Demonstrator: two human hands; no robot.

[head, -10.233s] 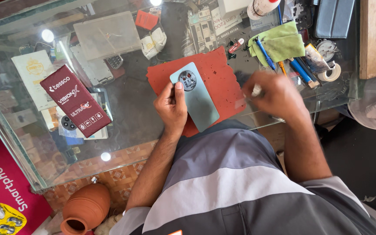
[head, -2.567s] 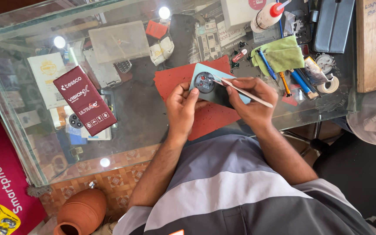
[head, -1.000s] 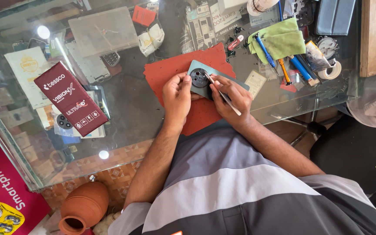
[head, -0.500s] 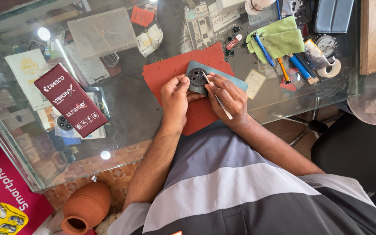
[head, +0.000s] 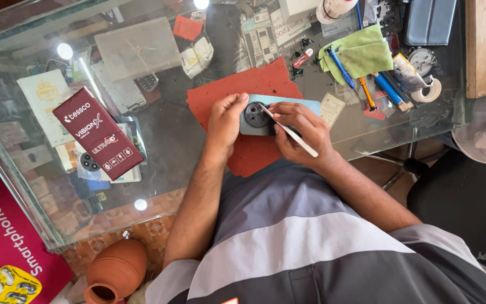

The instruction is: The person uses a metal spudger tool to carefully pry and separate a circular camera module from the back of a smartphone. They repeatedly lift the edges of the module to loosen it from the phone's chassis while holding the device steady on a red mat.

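I count one phone (head: 296,110), pale blue and face down on one red mat (head: 237,93). My left hand (head: 226,121) is clamped on the phone's left end, fingers (head: 237,101) curled over the top edge just beside the round black camera ring (head: 256,114). My right hand (head: 299,132) pinches one thin metal tool (head: 289,131) between thumb and fingertips; its tip rests at the ring's right edge, and the shaft slants down past my knuckles. So the phone lies under and between both sets of fingers, with the ring in the gap between them.

Beyond my right fingers I see three blue-handled drivers (head: 341,66) and one orange one (head: 367,93), on and next to one green cloth (head: 367,50), and one roll of white tape (head: 426,93) further out. One white bottle (head: 333,7) stands at the top edge. Away from my left fingers lies one maroon box (head: 97,132) on the glass table (head: 164,163); what it contains I cannot tell. One clear flat case (head: 136,48) sits above it. Below the table stands one clay pot (head: 116,270), its inside hidden from me
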